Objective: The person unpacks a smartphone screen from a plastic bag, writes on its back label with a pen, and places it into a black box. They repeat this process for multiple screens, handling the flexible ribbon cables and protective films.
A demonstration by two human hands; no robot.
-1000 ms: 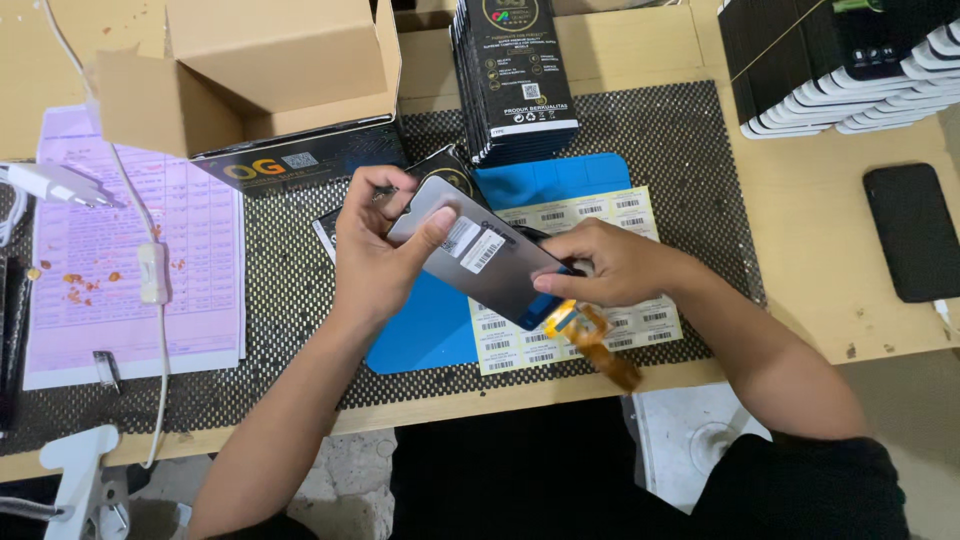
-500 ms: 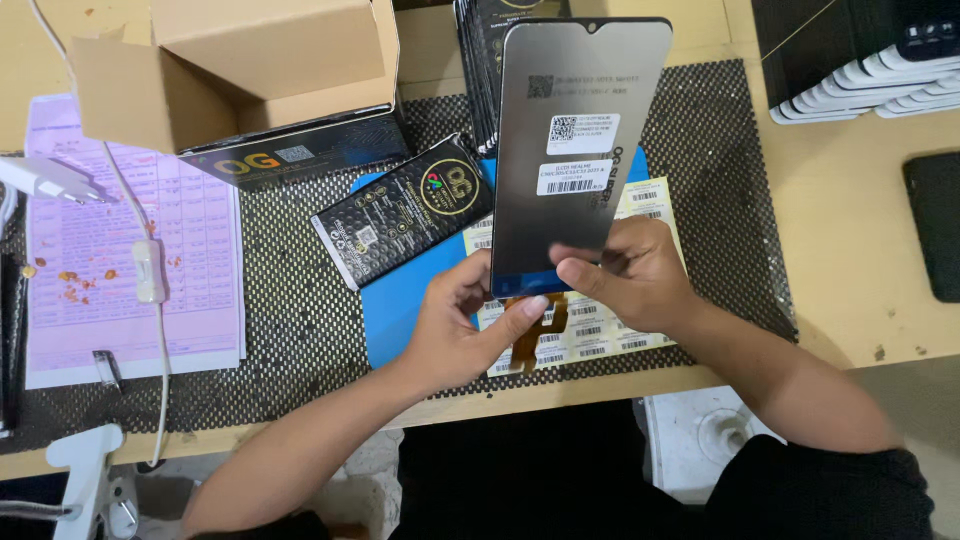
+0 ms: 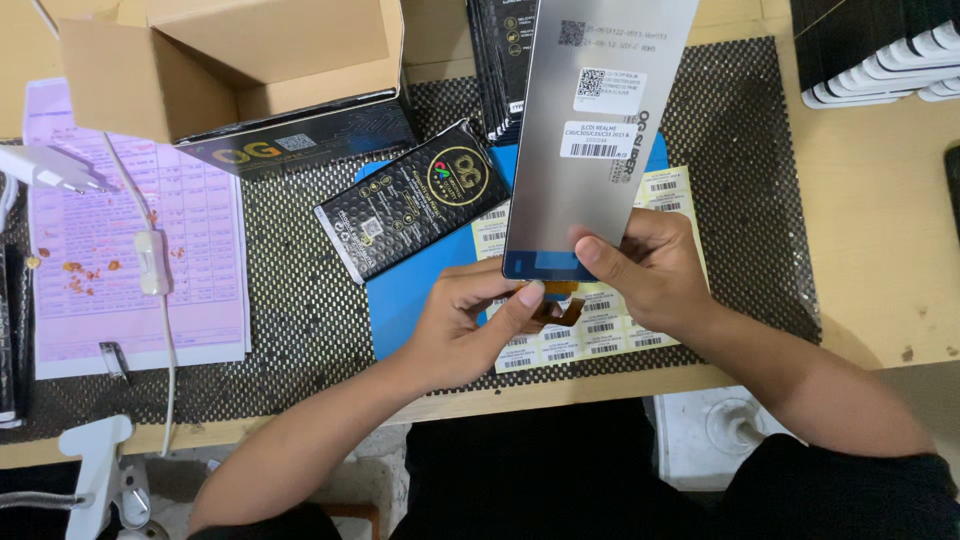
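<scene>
Holding the lower edge of a phone display panel (image 3: pixel 597 130) between them, the two hands work just above the near edge of the table (image 3: pixel 880 250). The left hand (image 3: pixel 465 325) has its grip pinching the orange flex cable (image 3: pixel 560 305) that hangs from the panel's bottom, thumb tip pressed up against the panel's lower rim. The right hand (image 3: pixel 655 270) has its grip closed on the panel's bottom right corner, thumb on the facing side and fingers behind. The panel stands nearly upright and tilted toward the camera, showing a plain grey metallic back with white barcode stickers near the top and a darker blue strip along the bottom; its upper end runs out of view. Under the hands lie a sheet of barcode labels (image 3: pixel 600 330) and a blue mat (image 3: pixel 410 290), both on a black mesh mat (image 3: pixel 300 310) covering the table. Just left of the panel lies a flat black packet (image 3: pixel 415 200), tilted. Farther left sit a pink printed form (image 3: pixel 130 250) and a white cord with an inline switch (image 3: pixel 152 262). Beyond, an open cardboard box (image 3: pixel 240 60) rests on a black box, and a stack of black packets (image 3: pixel 498 60) is partly hidden behind the panel. White-edged boxes (image 3: pixel 880 60) are stacked at the far right.
</scene>
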